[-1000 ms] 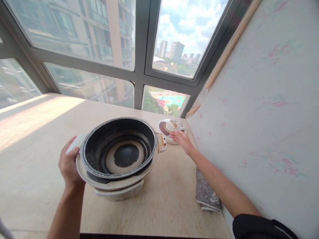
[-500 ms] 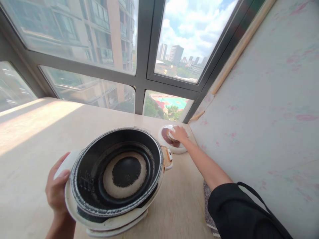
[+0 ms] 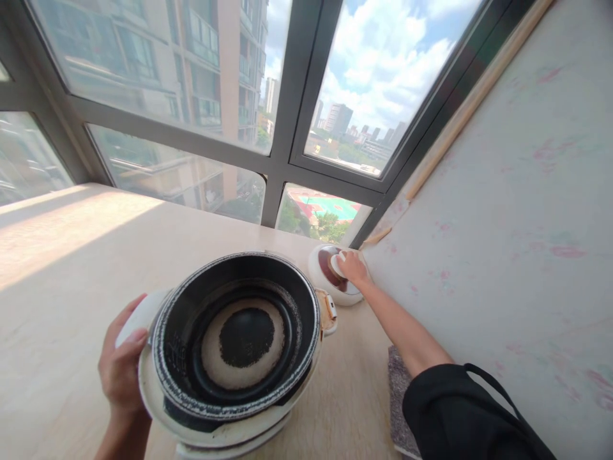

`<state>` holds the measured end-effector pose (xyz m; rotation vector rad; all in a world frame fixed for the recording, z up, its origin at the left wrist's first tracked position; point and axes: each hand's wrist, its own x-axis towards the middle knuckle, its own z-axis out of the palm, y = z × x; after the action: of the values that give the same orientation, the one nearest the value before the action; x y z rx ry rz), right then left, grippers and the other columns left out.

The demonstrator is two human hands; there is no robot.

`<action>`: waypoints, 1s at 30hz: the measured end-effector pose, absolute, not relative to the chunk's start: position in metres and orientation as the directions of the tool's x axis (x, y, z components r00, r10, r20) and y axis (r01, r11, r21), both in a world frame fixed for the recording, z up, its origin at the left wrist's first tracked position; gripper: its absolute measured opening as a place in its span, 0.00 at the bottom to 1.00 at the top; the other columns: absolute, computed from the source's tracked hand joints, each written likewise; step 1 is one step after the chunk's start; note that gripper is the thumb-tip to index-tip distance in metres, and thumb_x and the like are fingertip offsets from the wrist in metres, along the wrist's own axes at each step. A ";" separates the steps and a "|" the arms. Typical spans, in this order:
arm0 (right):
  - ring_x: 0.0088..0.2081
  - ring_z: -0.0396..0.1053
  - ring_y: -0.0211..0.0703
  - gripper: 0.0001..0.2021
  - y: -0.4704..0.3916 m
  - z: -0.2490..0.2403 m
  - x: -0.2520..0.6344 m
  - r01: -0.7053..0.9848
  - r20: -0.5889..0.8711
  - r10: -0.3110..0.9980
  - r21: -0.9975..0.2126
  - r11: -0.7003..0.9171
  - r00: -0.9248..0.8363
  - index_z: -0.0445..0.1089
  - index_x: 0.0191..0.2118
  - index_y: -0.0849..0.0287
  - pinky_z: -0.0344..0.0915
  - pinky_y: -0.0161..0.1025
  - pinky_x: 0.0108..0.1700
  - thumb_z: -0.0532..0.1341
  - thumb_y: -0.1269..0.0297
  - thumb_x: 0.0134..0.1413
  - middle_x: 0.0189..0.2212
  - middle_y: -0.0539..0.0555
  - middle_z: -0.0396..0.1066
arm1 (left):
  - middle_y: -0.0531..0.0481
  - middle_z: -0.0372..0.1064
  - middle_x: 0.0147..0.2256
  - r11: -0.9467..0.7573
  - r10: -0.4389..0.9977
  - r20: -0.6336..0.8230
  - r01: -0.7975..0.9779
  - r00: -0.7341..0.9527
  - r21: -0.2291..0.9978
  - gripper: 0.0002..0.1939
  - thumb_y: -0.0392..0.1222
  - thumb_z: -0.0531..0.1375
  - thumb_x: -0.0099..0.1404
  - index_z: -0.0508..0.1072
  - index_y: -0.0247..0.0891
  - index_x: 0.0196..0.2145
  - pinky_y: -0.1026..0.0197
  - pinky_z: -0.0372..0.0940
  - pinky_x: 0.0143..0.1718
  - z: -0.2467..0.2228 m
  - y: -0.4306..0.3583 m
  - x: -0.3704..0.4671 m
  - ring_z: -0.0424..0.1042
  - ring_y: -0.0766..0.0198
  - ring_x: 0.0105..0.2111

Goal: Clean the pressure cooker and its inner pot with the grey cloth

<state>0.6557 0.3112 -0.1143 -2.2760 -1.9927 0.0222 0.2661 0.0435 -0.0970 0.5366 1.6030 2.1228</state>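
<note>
A white rice cooker (image 3: 218,436) with a worn black inner pot (image 3: 246,335) stands on the stone sill in front of me. The pot has a scuffed silvery rim, a pale ring on its bottom, and no food in it. My left hand (image 3: 125,358) is closed on the cooker's white side part (image 3: 141,316), thumb on top. On the right sticks out a rust-stained hinge bracket (image 3: 327,311). Beyond it, my right hand (image 3: 353,267) grips the pale knob of a round lid (image 3: 320,271) with brown glass and a white rim. The fingertips are partly hidden behind the knob.
The pale sill (image 3: 86,255) runs up to grey-framed windows (image 3: 275,191), with sunlight across its left. A flower-patterned wall (image 3: 502,223) closes off the right side, close to the lid. A speckled grey slab or mat (image 3: 400,402) lies low by my right sleeve.
The view has shifted and tilted slightly, so cooker and lid appear a little further right and lower. The lid looks slightly more tilted. Both hands keep their holds.
</note>
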 end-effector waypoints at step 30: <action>0.43 0.70 0.51 0.20 0.116 0.111 0.517 0.749 0.582 0.716 -0.255 0.611 -0.386 0.76 0.43 0.59 0.63 0.43 0.46 0.59 0.47 0.60 0.42 0.58 0.76 | 0.38 0.70 0.57 -0.330 0.652 0.204 -0.031 -0.730 0.944 0.30 0.52 0.58 0.60 0.70 0.35 0.57 0.51 0.60 0.61 -0.118 0.045 0.261 0.67 0.49 0.59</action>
<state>0.5169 0.1163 0.1111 -1.1474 -2.1697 -0.0643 0.2615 0.0450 -0.1180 0.8036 1.4728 2.1017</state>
